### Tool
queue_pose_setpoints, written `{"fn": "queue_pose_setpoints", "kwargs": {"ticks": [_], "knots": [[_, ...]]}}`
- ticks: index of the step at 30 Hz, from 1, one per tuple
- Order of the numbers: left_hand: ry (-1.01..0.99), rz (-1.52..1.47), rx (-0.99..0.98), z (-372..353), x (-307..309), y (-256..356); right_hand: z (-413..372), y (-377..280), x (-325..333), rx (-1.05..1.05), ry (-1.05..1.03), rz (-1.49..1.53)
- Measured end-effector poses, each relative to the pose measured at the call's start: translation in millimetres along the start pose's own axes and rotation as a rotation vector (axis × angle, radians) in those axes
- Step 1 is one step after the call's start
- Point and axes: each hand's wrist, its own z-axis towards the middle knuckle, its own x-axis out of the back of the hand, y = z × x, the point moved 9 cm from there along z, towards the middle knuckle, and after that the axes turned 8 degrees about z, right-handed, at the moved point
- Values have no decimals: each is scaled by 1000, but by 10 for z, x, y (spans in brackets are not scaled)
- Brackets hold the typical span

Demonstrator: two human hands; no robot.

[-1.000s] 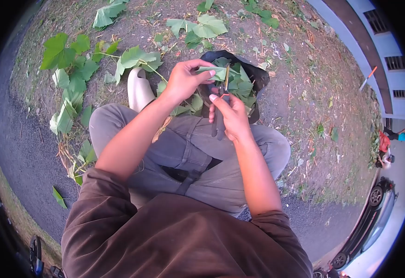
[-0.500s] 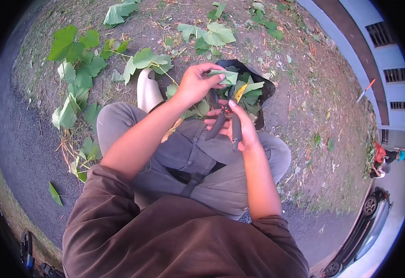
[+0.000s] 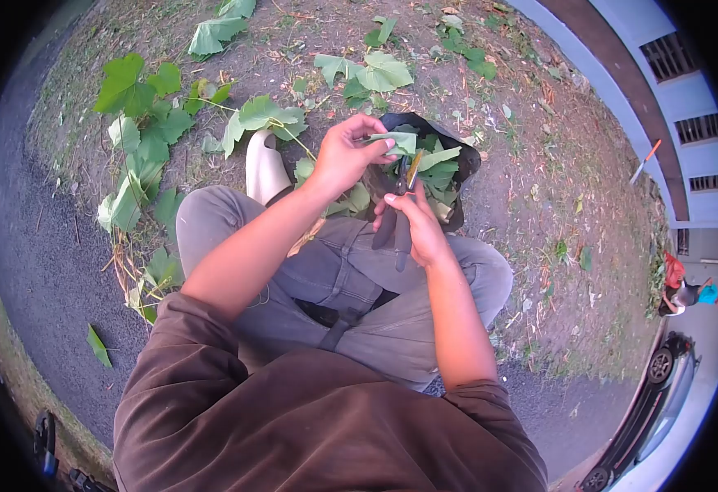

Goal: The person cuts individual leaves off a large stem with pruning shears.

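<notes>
My left hand (image 3: 349,154) pinches a green leaf (image 3: 400,143) between thumb and fingers, over the left part of a black bag (image 3: 467,157). My right hand (image 3: 416,223) is closed round dark-handled pruning shears (image 3: 393,226), whose jaws point up beside the held leaf. The shears' handles lie close together. Cut leaves (image 3: 437,170) fill the bag, and a yellow leaf (image 3: 414,168) shows by the jaws.
A vine with large leaves (image 3: 152,135) lies on the ground at the left, near a light shoe (image 3: 265,166). More leaves (image 3: 382,72) are scattered ahead. A person (image 3: 679,293) and a parked car (image 3: 650,410) are far right.
The shears' handles have come closer together in my right hand, and the tool has turned more upright. My left hand still holds the leaf, slightly lower.
</notes>
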Motion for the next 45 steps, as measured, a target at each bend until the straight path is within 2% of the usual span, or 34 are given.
{"fn": "queue_pose_setpoints", "kwargs": {"ticks": [2,6,11,14,18,21,33,35,42,45], "knots": [[105,-147,-8,-41,35,27,20,18,61,-14,-1,-40],[94,-103,4,-49,18,-76,-6,-13,-44,32,-40,-105],[-16,-8,2,-71,-124,-118,1,-117,4,44,39,-126],[-74,-7,98,-71,-147,-194,29,-101,27,84,-4,-123],[-91,4,128,-51,-129,-253,53,-48,41,72,-40,-101],[-65,30,162,-43,-92,-277,39,-38,3,18,17,-40],[43,-100,158,57,159,-225,47,-182,197,103,138,22],[39,-178,146,55,161,-180,27,-91,121,-46,90,227],[9,-279,172,33,73,-175,21,72,116,-163,22,223],[-30,-278,158,38,56,-205,-7,-27,2,-76,-6,145]]}}
